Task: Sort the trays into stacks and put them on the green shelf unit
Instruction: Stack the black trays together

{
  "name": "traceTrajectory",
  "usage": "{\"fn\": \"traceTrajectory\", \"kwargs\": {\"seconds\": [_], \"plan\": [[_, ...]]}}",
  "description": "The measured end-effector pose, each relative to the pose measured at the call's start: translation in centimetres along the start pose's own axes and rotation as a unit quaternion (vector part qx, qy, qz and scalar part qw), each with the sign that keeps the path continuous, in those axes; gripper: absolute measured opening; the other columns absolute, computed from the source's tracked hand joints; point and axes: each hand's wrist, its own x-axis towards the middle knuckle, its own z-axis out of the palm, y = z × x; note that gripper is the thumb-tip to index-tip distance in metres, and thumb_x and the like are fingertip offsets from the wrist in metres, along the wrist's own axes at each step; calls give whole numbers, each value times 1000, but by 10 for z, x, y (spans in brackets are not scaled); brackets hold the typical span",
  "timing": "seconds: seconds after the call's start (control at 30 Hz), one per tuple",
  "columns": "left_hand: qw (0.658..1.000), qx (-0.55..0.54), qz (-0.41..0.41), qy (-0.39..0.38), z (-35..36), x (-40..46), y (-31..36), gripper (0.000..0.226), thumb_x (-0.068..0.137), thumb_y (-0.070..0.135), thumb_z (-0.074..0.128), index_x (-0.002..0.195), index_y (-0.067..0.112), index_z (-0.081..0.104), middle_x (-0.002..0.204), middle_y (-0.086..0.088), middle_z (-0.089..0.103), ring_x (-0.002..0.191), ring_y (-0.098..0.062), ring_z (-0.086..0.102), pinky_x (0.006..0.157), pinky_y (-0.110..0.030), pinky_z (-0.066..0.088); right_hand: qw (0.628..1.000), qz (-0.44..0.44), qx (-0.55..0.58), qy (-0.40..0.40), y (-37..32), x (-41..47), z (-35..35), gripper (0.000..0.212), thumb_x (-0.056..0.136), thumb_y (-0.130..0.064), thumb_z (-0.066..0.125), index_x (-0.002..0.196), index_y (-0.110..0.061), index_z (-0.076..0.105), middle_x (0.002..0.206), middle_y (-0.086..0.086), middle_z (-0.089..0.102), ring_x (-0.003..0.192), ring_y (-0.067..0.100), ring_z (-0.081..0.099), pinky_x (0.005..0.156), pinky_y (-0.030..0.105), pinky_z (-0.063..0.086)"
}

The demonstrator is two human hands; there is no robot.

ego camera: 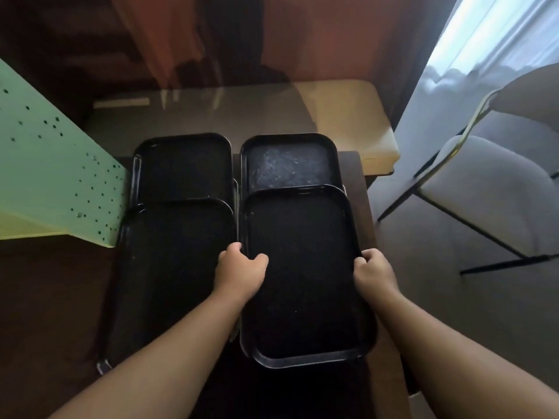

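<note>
Beside green shelf unit (pixel 54 164), left hand (pixel 242 267), right hand (pixel 373 269) gripping near-right tray (pixel 305 267) by long rims; best lifted level, clearing neighbouring tray (pixel 175 267).

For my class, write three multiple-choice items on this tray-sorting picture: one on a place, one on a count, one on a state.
1. Where is the green shelf unit?
A. left of the trays
B. right of the trays
C. on the white chair

2. How many black trays show their surface?
A. two
B. four
C. six

3. How is the near right tray handled?
A. lying untouched
B. gripped by one hand
C. gripped by both hands at its side edges

Key:
1 A, since the green perforated panel stands at the left edge.
2 B, since two far and two near trays show, though more may lie beneath.
3 C, since the left hand and right hand curl over opposite rims.
</note>
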Motion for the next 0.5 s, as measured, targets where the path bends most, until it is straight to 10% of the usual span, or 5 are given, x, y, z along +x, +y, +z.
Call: {"fn": "traceTrajectory", "kwargs": {"seconds": [0.23, 0.5], "plan": [[991, -126, 34, 35, -18, 46, 48, 73, 92, 36, 63, 158, 17, 39, 163, -7, 39, 142, -25, 47, 96, -31, 39, 991, -51, 119, 31, -65, 32, -11, 15, 98, -22, 46, 105, -20, 59, 101, 3, 64, 90, 21, 62, 80, 46, 56], [991, -117, 67, 7, -26, 95, 85, 78, 94, 34, 63, 162, 18, 30, 168, -8, 30, 150, -28, 38, 103, -34, 36, 989, -60, 132, -15, -100, 78, -2, 37, 99, -14, 49, 133, -23, 56, 110, -6, 62, 90, 8, 59, 64, 24, 49]]}}
